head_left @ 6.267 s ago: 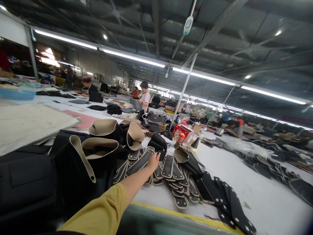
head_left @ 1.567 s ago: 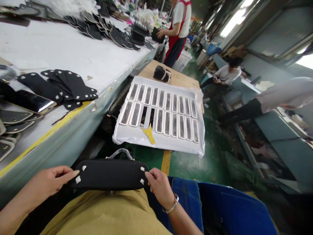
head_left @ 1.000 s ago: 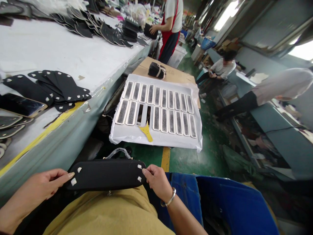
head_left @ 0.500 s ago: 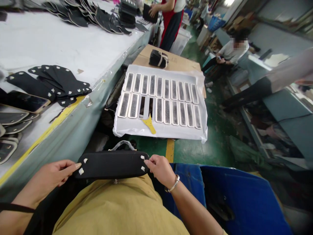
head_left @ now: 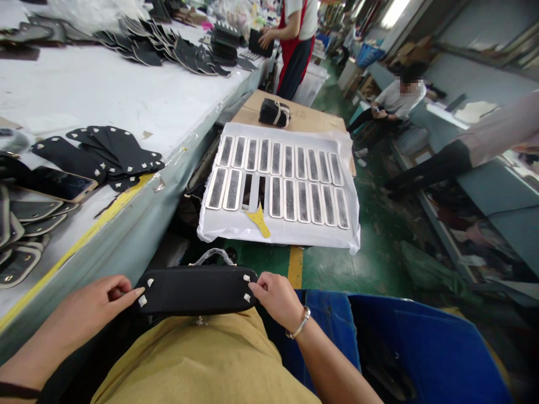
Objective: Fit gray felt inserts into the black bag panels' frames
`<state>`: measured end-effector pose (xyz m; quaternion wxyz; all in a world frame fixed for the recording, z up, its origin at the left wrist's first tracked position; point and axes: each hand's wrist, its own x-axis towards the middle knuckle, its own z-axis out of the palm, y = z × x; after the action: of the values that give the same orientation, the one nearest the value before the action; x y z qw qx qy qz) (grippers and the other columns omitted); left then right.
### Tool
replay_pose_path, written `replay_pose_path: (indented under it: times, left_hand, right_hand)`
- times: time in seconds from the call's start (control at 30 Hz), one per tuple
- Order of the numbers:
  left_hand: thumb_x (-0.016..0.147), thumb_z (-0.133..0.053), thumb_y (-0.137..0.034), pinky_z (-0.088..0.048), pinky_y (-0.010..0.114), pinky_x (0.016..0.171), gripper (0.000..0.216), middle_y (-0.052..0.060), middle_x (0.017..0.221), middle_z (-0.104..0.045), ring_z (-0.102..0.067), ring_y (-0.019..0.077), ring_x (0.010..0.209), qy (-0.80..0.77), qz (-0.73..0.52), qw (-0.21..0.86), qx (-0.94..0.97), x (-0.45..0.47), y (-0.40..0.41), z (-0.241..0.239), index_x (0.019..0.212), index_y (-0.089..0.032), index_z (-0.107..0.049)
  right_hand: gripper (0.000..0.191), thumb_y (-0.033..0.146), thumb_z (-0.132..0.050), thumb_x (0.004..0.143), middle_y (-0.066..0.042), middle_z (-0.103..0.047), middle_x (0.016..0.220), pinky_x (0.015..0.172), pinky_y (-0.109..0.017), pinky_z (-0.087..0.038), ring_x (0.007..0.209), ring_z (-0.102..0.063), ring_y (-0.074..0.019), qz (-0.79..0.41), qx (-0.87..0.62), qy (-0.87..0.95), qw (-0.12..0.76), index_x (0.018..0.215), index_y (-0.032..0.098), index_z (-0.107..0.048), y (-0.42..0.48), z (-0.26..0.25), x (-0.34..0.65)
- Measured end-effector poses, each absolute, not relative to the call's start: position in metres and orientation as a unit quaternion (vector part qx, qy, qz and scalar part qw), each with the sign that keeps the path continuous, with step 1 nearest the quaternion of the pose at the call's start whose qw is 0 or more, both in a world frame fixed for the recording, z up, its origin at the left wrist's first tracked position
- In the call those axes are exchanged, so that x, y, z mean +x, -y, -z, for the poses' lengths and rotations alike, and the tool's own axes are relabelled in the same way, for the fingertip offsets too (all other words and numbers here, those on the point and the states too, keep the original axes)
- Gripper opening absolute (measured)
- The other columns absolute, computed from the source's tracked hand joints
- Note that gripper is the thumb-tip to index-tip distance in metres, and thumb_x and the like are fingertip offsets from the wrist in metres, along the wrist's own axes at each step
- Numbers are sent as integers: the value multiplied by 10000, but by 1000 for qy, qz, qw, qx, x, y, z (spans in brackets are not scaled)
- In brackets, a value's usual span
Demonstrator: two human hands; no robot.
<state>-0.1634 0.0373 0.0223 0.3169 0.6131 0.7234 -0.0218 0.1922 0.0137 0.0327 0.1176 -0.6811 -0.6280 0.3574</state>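
In front of my waist is a long black panel (head_left: 191,290) with rounded ends and small white tabs near its corners. My left hand (head_left: 103,303) is at its left end, thumb on the edge by the tabs and fingers curled. At the right end, my right hand (head_left: 275,297) pinches the panel between thumb and fingers. Behind the panel rises a plastic-wrapped handle (head_left: 214,255); a small metal fitting (head_left: 201,320) shows below the near edge. What lies under the panel is mostly hidden.
On the left, a white-topped table (head_left: 84,84) bears black tabbed pieces (head_left: 122,146) and a phone (head_left: 63,182). Ahead, a white-covered board (head_left: 273,227) holds rows of framed strips and a yellow scraper-like piece (head_left: 259,220). A blue bin (head_left: 421,336) stands right. Other people are farther off.
The view has tilted up slightly, so the scene sits lower. My left fingers have shifted and curled at the panel's left end; my right hand keeps its hold.
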Motion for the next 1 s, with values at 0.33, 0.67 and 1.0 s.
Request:
replay_pose_path:
  times: [0.33, 0.67, 1.0]
  left_hand:
    - [699, -692, -400, -333, 424, 1048, 332, 136, 1350, -466, -409, 286, 1245, -304, -126, 209, 921, -23, -53, -26, 904, -172, -565]
    - [652, -727, -283, -393, 481, 1003, 425, 203, 1260, -530, -482, 325, 1170, -298, -106, 183, 931, 6, -44, -12, 1004, -102, -570]
    - [653, -652, -249, -416, 469, 987, 378, 187, 1208, -538, -498, 324, 1125, -277, -144, 155, 937, 10, -43, -3, 992, -103, -573]
  right_hand:
    - [319, 360, -542, 810, 23, -526, 532, 498, -233, -232, 508, -436, -88, -352, -687, 629, 100, 549, 177, -522, -16, -29, 196]
    - [322, 402, -545, 803, 21, -544, 490, 459, -207, -268, 465, -464, -81, -433, -675, 588, 105, 580, 170, -556, -18, -23, 204]
    - [304, 409, -548, 781, 44, -512, 454, 318, -164, -255, 319, -400, -53, -583, -642, 475, 151, 598, 167, -538, -8, -11, 215]
